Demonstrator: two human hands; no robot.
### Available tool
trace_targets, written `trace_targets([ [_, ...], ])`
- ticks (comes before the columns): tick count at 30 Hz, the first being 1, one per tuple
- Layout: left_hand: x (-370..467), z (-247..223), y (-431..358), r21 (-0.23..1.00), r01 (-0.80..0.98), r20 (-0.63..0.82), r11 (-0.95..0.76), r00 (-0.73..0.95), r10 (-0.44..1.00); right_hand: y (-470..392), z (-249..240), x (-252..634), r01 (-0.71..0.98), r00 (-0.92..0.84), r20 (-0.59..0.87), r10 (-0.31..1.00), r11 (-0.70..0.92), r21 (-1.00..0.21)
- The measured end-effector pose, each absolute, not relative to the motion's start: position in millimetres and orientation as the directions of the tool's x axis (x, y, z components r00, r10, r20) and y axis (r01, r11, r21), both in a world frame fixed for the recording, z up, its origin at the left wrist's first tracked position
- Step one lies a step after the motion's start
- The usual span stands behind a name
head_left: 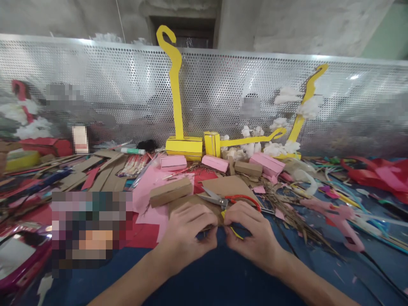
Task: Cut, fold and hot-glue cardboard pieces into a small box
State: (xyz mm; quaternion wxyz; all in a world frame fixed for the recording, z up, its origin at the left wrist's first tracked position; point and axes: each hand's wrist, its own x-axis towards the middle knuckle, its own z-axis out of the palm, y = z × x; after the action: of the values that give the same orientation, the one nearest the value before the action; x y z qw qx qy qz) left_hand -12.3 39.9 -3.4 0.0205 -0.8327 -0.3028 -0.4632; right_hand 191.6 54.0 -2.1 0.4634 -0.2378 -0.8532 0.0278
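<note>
My left hand [193,227] and my right hand [251,231] are close together over the blue tabletop, fingertips nearly meeting. The fingers of the right hand pinch a small yellow paper strip [236,234], which curves out under them. Thumb and fingers of the left hand are pressed together, and what lies between them is hidden. Just beyond the hands, scissors [216,199] with orange-red handles rest partly open on brown cardboard [231,187]. A folded cardboard box shape [171,192] lies behind my left hand.
Yellow paper swan-neck shapes [177,97] stand against a perforated metal panel [134,89]. Small pink boxes [174,162] line the back. On the right lie a pink glue gun [338,219], its black cord, and twigs [299,221]. Cardboard strips [108,172] cover the left.
</note>
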Motion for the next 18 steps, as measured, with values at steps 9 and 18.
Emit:
trace_targets([
  [9,-15.9,-6.6,40.2,0.305,0.507,0.77,-0.807,0.367,0.521,55.1,-4.4,193.7,0.379,-0.423,0.797,0.432,0.883,-0.277],
  [18,-17.4,-3.4,42.8,0.252,0.531,0.781,-0.809,0.382,0.494,55.5,-6.6,195.9,0.395,-0.464,0.748,0.474,0.867,-0.304],
])
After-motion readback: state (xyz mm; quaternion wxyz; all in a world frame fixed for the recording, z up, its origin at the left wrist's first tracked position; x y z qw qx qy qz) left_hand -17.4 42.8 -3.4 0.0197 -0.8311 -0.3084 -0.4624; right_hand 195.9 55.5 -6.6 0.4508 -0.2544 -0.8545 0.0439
